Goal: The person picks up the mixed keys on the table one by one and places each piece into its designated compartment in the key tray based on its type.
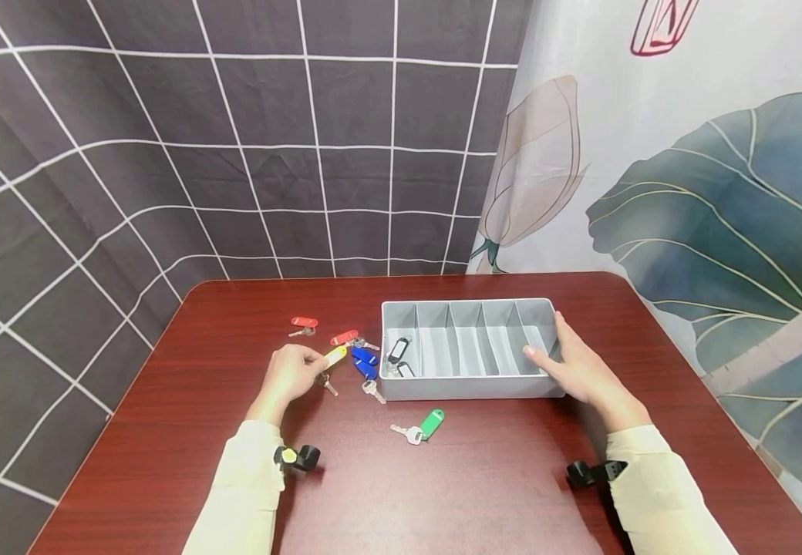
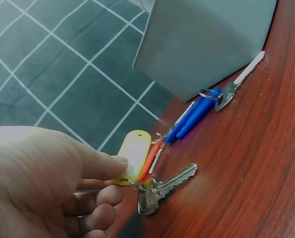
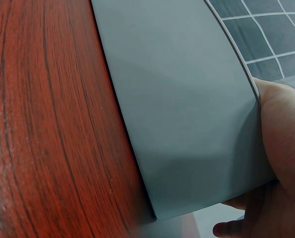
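Note:
Between thumb and fingers, my left hand (image 1: pixel 288 375) pinches a yellow key tag (image 1: pixel 335 355). From its ring hangs a silver key (image 2: pixel 162 191), close over the table in the left wrist view. My right hand (image 1: pixel 584 374) grips the right end of a grey compartment box (image 1: pixel 470 388), its thumb over the rim and its fingers along the outer end wall. Two black-framed key tags (image 1: pixel 398 349) lie in the box's leftmost compartment. Beside the box's left end are two blue key tags (image 1: pixel 365 369) with keys.
Two red key tags (image 1: pixel 304 322) with keys lie at the left, behind the yellow one. A green key tag (image 1: pixel 432 424) with its key lies in front of the box. The dark red table (image 1: pixel 505 478) ends at the back before a grey tiled curtain (image 1: pixel 352 177).

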The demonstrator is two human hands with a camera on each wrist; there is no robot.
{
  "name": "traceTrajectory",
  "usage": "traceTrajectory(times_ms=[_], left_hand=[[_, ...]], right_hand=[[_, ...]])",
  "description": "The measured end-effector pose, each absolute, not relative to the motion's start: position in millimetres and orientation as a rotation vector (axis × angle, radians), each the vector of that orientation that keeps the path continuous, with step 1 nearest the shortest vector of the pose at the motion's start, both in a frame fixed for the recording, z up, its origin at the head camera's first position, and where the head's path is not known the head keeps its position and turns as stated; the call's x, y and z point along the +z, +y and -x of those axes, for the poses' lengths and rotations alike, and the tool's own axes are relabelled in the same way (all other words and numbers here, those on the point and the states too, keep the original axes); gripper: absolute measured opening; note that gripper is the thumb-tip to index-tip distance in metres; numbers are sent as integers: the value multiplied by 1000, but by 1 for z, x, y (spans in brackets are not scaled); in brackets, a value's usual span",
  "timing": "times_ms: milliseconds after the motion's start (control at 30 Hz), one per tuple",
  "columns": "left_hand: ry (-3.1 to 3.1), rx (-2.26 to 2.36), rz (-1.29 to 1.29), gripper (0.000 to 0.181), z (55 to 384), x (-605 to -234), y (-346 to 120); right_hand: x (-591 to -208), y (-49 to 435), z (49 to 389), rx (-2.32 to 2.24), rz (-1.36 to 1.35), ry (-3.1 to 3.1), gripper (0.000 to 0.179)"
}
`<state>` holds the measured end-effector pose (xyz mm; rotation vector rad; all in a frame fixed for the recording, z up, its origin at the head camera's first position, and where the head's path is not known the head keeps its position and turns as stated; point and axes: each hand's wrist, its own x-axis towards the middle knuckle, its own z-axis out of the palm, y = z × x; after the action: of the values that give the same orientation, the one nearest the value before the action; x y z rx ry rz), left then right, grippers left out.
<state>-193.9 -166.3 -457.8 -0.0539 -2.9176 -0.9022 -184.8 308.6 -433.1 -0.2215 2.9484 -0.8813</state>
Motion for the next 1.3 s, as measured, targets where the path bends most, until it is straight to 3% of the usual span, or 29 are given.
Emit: traceTrajectory(times_ms=[1300], left_hand=[[-2725, -1004, 42, 23, 183, -424, -153]], right_hand=[[-434, 309, 186, -868, 223, 2953, 103]])
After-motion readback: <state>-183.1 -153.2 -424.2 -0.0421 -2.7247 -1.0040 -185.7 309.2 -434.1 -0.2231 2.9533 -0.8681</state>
